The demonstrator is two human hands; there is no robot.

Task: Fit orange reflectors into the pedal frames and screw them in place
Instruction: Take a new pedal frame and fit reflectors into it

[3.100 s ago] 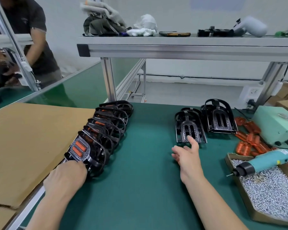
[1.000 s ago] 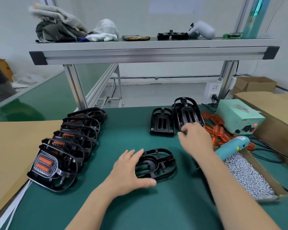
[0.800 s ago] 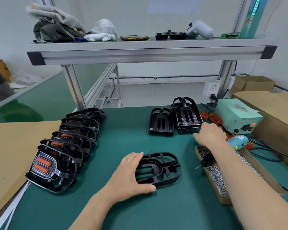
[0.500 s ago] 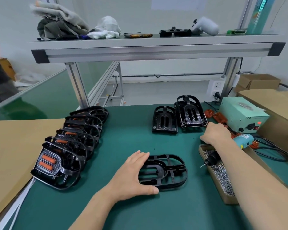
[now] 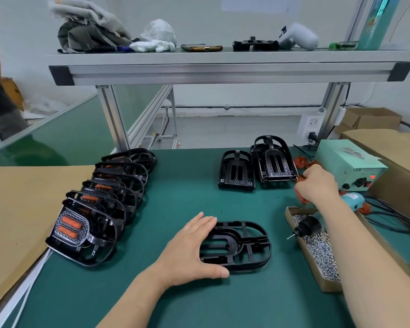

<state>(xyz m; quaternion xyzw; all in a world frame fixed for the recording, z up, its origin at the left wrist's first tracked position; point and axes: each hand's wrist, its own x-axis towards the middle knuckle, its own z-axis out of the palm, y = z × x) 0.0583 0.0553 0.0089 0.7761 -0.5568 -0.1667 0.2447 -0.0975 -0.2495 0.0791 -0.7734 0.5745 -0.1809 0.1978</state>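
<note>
Steadying the empty pedal frame: the left hand lies on its left end, fingers straight on top and thumb along the near rim, so the grip is released and only presses. The frame lies flat on the green surface, near centre, with no reflector in it. Just to its right is a tray of screws with the electric screwdriver lying across it, bit toward the frame. Further back, the right hand is over the loose orange reflectors, fingers curled down among them. Orange shows under the palm, but I cannot tell whether the grip has one. At left, a row of finished pedals lean on one another, the nearest showing two reflectors fitted. At far centre, two more empty frames stand side by side, with a pale green power box to their right. Judgement: the frame is light, stiff moulded plastic and likely to skate under driver pressure, so hold its outer rim clear of the centre slots. The reflectors look small, smooth and probably brittle. Pinch them by the long edges and seat them squarely before screwing.
</note>
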